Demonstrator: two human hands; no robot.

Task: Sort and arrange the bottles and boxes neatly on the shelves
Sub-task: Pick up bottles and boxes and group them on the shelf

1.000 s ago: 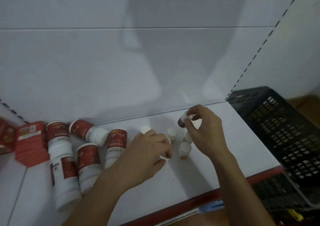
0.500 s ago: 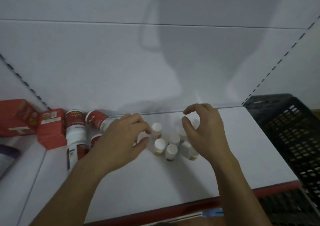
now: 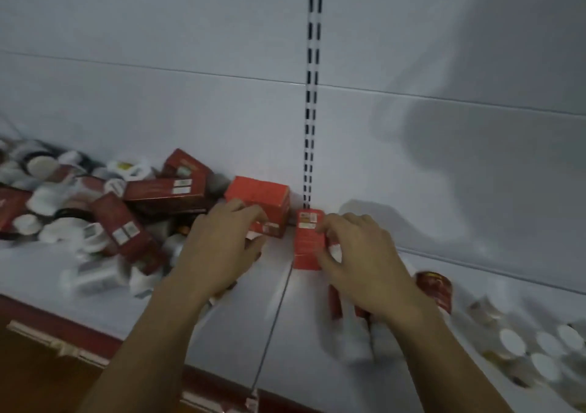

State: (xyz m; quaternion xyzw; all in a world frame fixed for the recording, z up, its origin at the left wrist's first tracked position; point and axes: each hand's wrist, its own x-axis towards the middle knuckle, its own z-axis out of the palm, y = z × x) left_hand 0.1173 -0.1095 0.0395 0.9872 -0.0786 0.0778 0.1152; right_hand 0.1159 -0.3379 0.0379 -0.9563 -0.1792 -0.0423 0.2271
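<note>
Now, mid-frame on the shelf (image 3: 301, 333): left hand (image 3: 218, 251) grips the larger red box (image 3: 260, 197); right hand (image 3: 361, 263) pinches the smaller red box (image 3: 306, 244) just beside it. Cardboard, likely light and crushable; best held by the side faces.

No text, brand or number is legible; blur defeats every marking. The small red box (image 3: 307, 244) carries a white printed label at its upper end, characters unreadable. The larger red box (image 3: 258, 200) bears a pale label low on its front face, unreadable. The dark red carton lying across the pile (image 3: 158, 192) and the slanted dark red carton (image 3: 111, 213) in front of it each carry white stickers, unreadable. The red-labelled bottle (image 3: 436, 289) at right shows pale script, indistinct.
</note>
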